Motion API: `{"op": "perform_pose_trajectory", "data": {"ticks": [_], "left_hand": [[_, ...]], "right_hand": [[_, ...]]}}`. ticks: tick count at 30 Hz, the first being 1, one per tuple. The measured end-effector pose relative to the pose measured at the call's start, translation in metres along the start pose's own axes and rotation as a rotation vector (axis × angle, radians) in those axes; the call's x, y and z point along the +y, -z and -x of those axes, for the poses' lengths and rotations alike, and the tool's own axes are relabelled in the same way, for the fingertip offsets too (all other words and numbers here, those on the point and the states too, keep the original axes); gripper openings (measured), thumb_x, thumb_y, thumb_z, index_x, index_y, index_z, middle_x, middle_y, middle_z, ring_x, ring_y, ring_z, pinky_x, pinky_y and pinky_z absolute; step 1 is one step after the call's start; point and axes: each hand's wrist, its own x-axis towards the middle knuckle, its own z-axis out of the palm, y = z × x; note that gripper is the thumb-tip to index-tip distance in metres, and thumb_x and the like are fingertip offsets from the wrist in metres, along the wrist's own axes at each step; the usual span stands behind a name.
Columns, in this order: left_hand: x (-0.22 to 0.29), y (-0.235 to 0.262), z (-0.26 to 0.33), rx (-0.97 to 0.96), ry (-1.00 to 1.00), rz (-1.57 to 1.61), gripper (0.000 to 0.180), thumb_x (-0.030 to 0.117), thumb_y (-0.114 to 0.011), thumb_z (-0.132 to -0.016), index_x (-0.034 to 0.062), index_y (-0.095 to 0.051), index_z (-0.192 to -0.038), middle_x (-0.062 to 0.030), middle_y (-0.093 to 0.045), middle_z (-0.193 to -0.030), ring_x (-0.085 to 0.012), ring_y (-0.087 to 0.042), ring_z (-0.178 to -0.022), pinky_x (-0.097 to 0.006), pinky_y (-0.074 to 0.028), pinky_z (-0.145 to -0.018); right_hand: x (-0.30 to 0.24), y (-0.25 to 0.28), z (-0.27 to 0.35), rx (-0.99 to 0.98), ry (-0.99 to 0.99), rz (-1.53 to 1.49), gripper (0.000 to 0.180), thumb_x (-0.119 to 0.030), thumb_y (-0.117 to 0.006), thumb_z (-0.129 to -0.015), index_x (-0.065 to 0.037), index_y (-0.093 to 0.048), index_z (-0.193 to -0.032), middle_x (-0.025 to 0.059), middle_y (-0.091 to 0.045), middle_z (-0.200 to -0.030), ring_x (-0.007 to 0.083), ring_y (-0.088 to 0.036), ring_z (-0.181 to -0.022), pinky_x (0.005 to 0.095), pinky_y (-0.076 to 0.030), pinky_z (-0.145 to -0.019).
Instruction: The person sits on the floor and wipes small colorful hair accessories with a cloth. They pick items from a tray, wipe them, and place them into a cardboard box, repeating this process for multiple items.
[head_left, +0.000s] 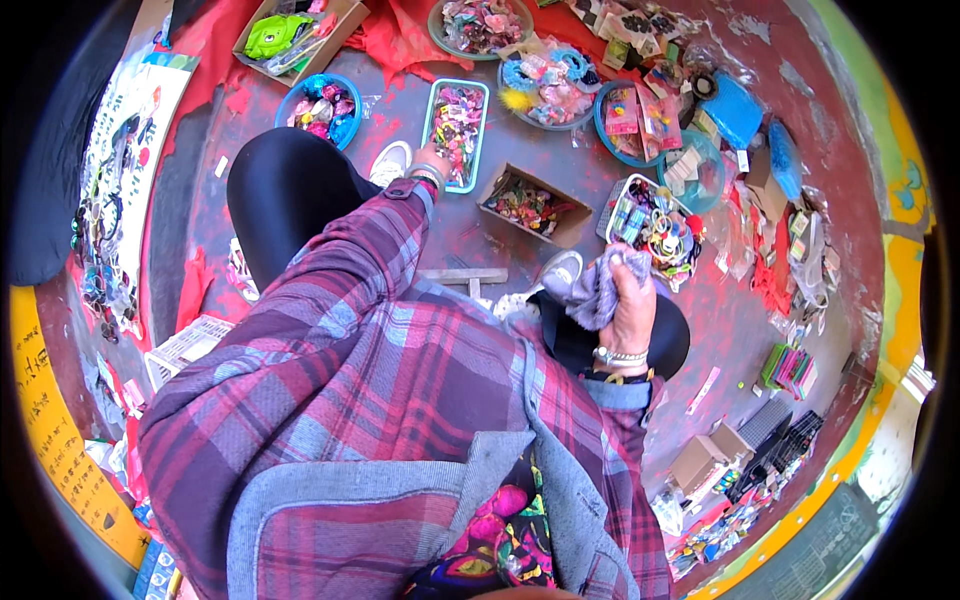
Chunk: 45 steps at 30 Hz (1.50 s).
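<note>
My right hand [632,318] is closed round a crumpled grey-purple cloth [592,290], held above my right knee. My left hand [432,160] reaches out to the near left side of a long white-and-green plastic basket [486,135]. Small colourful trinkets [458,122] fill that basket. The left fingers are mostly hidden, so whether they grip its rim or something inside does not show. Just beyond the cloth stands a light basket of hair ties and bands [655,225]. Between the two baskets is an open cardboard box [565,228] with small coloured pieces in it.
Round tubs of accessories [545,85] stand at the far side, with a blue tub [350,125] on the left. Packets and plastic bags [800,240] lie along the right. A small wooden stool part [465,275] shows between my legs. Sunglasses [100,260] lie at far left.
</note>
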Motion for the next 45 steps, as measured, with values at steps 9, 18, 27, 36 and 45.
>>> {"op": "perform_pose_trajectory", "data": {"ticks": [9, 18, 27, 36, 45], "left_hand": [[0.016, -0.042, -0.036, -0.110, -0.258, -0.344, 0.062, 0.004, -0.055, -0.071, 0.0113, -0.038, -0.130, -0.0195, -0.029, -0.136, -0.0361, -0.029, -0.126, -0.038, -0.028, -0.104], [0.034, -0.048, -0.037, -0.268, -0.329, -0.670, 0.075, 0.006, -0.062, -0.069, 0.0170, -0.027, -0.135, -0.0171, -0.023, -0.140, -0.0351, -0.020, -0.131, -0.050, -0.030, -0.100], [0.005, -0.053, -0.040, -0.152, -0.440, -0.595, 0.037, 0.008, -0.053, -0.078, 0.0117, -0.049, -0.115, -0.0156, -0.032, -0.134, -0.0342, -0.027, -0.127, -0.047, -0.038, -0.095], [0.005, -0.030, -0.060, -0.110, -0.340, -0.432, 0.028, -0.002, -0.062, -0.066, 0.0015, -0.056, -0.093, -0.0209, -0.056, -0.102, -0.0357, -0.056, -0.094, -0.041, -0.046, -0.079], [-0.013, -0.020, -0.078, 0.039, -0.005, 0.093, 0.020, 0.002, -0.065, -0.069, 0.0068, -0.059, -0.088, -0.0136, -0.063, -0.082, -0.0269, -0.062, -0.078, -0.035, -0.049, -0.070]], "right_hand": [[-0.003, -0.008, -0.005, 0.024, -0.211, 0.027, 0.019, -0.008, -0.053, -0.083, 0.001, -0.052, -0.099, 0.0101, -0.059, -0.076, 0.0159, -0.058, -0.063, 0.0260, -0.048, -0.058], [-0.002, -0.006, -0.010, 0.076, -0.299, 0.039, 0.020, -0.007, -0.055, -0.081, 0.001, -0.051, -0.100, 0.0109, -0.059, -0.076, 0.0169, -0.059, -0.067, 0.0261, -0.048, -0.062], [-0.002, -0.009, -0.012, 0.066, -0.301, 0.032, 0.021, -0.008, -0.055, -0.081, 0.001, -0.051, -0.100, 0.0109, -0.059, -0.077, 0.0164, -0.058, -0.066, 0.0259, -0.048, -0.060], [0.000, -0.010, -0.007, 0.060, -0.252, 0.044, 0.018, -0.007, -0.053, -0.082, 0.001, -0.051, -0.098, 0.0104, -0.059, -0.075, 0.0158, -0.058, -0.064, 0.0258, -0.047, -0.059], [0.006, -0.006, -0.003, -0.026, -0.163, 0.037, 0.013, -0.006, -0.051, -0.084, 0.002, -0.052, -0.093, 0.0097, -0.058, -0.071, 0.0166, -0.057, -0.057, 0.0268, -0.048, -0.053]]}}
